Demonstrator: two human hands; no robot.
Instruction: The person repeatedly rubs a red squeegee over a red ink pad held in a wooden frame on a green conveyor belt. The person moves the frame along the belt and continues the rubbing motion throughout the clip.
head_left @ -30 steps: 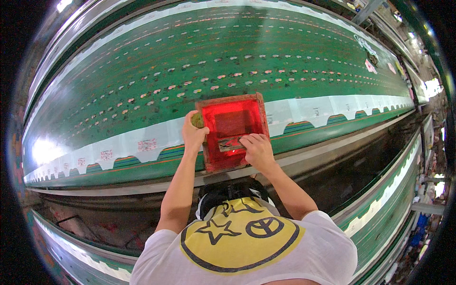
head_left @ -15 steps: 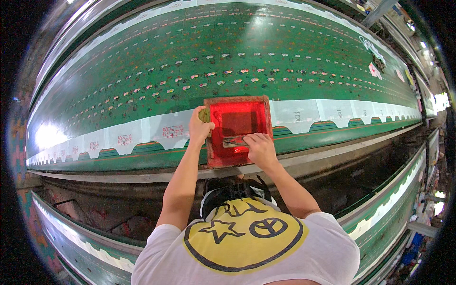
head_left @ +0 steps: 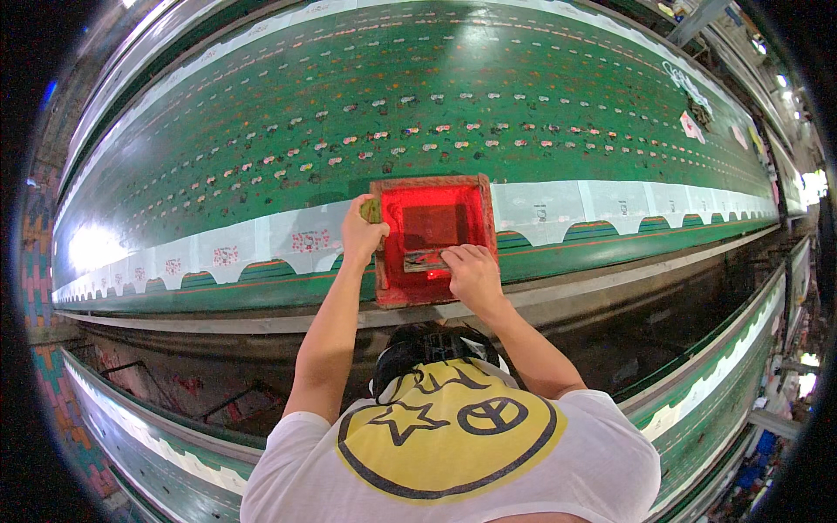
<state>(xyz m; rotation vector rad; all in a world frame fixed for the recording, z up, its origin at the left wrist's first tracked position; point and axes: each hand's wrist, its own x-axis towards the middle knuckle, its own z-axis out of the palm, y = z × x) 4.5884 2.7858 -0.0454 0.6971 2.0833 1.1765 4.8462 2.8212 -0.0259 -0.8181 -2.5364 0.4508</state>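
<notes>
A screen printing frame (head_left: 484, 205) with wooden sides lies on a strip of white cloth pieces along the near edge of the green table. Its inside is red, with a darker rectangle in the middle. My left hand (head_left: 361, 234) is closed around the frame's left side, at a green patch (head_left: 371, 211). Inside the frame, my right hand (head_left: 475, 275) grips the right end of a squeegee (head_left: 423, 260), which lies crosswise below the dark rectangle. Part of the squeegee is hidden under my fingers.
White cloth pieces (head_left: 606, 209) run along the table's near edge; those to the left carry red prints (head_left: 311, 241). Rows of small marks cover the green table (head_left: 349, 78). Dark cloth (head_left: 699, 112) lies at the far right. A metal rail (head_left: 593, 277) edges the table; another table (head_left: 157, 449) stands behind me.
The whole view has shifted slightly. My hands, the frame and the squeegee keep nearly the same places relative to each other, and both grips are unchanged.
</notes>
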